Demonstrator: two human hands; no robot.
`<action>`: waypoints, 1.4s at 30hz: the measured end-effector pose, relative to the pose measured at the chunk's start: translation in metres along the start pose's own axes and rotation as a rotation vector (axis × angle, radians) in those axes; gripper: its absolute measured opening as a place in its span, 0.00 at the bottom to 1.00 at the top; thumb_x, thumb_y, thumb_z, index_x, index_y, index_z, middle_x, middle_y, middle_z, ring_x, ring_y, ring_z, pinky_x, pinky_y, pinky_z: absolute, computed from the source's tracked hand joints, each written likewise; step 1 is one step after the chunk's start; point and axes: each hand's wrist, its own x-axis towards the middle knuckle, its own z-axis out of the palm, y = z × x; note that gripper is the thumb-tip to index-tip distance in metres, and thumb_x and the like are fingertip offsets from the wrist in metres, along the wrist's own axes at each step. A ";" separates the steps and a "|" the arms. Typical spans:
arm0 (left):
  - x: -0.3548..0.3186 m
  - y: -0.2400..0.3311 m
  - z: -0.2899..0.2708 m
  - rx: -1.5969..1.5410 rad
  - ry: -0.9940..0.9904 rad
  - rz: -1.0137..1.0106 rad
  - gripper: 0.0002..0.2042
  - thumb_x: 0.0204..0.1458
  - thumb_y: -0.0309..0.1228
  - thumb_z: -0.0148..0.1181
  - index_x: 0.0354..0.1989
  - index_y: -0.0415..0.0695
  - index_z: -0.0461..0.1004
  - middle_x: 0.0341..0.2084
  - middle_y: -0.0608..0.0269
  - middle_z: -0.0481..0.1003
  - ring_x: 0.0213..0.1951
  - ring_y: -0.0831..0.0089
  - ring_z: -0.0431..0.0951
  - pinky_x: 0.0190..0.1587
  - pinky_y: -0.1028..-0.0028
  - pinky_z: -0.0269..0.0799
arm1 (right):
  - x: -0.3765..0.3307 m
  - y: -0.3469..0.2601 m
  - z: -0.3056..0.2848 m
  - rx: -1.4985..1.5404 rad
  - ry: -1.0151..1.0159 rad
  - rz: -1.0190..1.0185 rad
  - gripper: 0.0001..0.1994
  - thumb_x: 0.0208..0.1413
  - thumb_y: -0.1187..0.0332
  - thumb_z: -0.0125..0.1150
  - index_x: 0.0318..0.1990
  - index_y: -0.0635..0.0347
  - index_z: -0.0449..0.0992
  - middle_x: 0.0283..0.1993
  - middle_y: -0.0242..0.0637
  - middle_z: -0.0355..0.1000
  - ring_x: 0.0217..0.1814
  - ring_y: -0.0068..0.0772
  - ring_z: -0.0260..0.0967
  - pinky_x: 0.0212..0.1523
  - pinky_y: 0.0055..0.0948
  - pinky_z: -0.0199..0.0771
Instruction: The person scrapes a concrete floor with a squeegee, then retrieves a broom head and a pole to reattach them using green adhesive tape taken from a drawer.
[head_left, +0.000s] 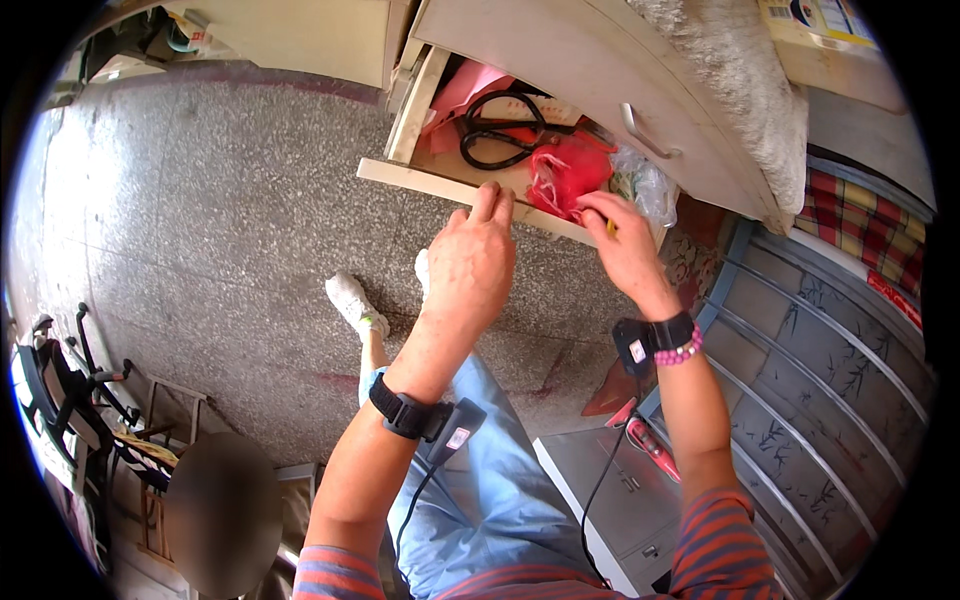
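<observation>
A pale wooden drawer (405,178) stands pulled out from a cabinet. My left hand (472,262) touches its front board, two fingers stretched to the top edge and holding nothing I can see. At the drawer's right part, my right hand (632,250) has its fingers closed beside a crumpled red plastic bag (566,174). Something small and yellow shows at those fingers; its kind is unclear. Black-handled scissors (497,128) lie inside, near pink paper or cloth (470,88). A clear plastic bag (645,185) fills the right corner.
Above the drawer is a cabinet door with a metal handle (640,130). A metal-railed bed frame (800,335) stands at right, close to my right arm. Below it sits a grey cabinet (600,480) with a red object (652,452). Chairs (85,400) stand at lower left.
</observation>
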 end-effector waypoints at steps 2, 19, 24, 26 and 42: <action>0.000 -0.002 0.001 -0.012 0.019 -0.004 0.25 0.43 0.25 0.60 0.54 0.40 0.65 0.52 0.57 0.66 0.44 0.56 0.74 0.45 0.63 0.73 | -0.001 -0.010 -0.011 0.017 0.135 0.042 0.09 0.57 0.68 0.55 0.41 0.62 0.76 0.44 0.43 0.73 0.48 0.43 0.69 0.51 0.35 0.67; 0.003 -0.009 0.001 -0.058 0.013 0.048 0.23 0.44 0.23 0.57 0.52 0.40 0.65 0.50 0.58 0.66 0.38 0.57 0.74 0.41 0.62 0.73 | 0.004 0.091 0.000 0.218 0.261 0.343 0.18 0.60 0.64 0.54 0.53 0.66 0.70 0.49 0.46 0.71 0.50 0.36 0.69 0.51 0.28 0.67; 0.000 -0.008 0.003 -0.081 0.065 0.041 0.22 0.44 0.23 0.57 0.52 0.40 0.66 0.49 0.59 0.66 0.38 0.56 0.74 0.41 0.61 0.73 | 0.010 0.104 -0.007 0.257 0.045 0.490 0.18 0.54 0.72 0.60 0.53 0.67 0.69 0.36 0.36 0.73 0.32 0.23 0.70 0.32 0.22 0.71; 0.001 -0.005 0.004 -0.061 0.065 0.037 0.22 0.44 0.23 0.57 0.51 0.39 0.66 0.49 0.59 0.67 0.38 0.56 0.74 0.41 0.60 0.73 | 0.007 0.130 0.000 0.318 0.164 0.485 0.16 0.54 0.72 0.62 0.49 0.71 0.72 0.33 0.33 0.73 0.26 0.20 0.67 0.25 0.21 0.69; 0.004 0.011 -0.009 0.009 -0.048 -0.030 0.26 0.44 0.24 0.59 0.55 0.40 0.64 0.54 0.56 0.65 0.46 0.53 0.74 0.47 0.62 0.73 | -0.028 0.087 -0.055 0.811 0.578 0.417 0.13 0.65 0.69 0.43 0.49 0.68 0.69 0.43 0.39 0.72 0.39 0.27 0.74 0.37 0.26 0.76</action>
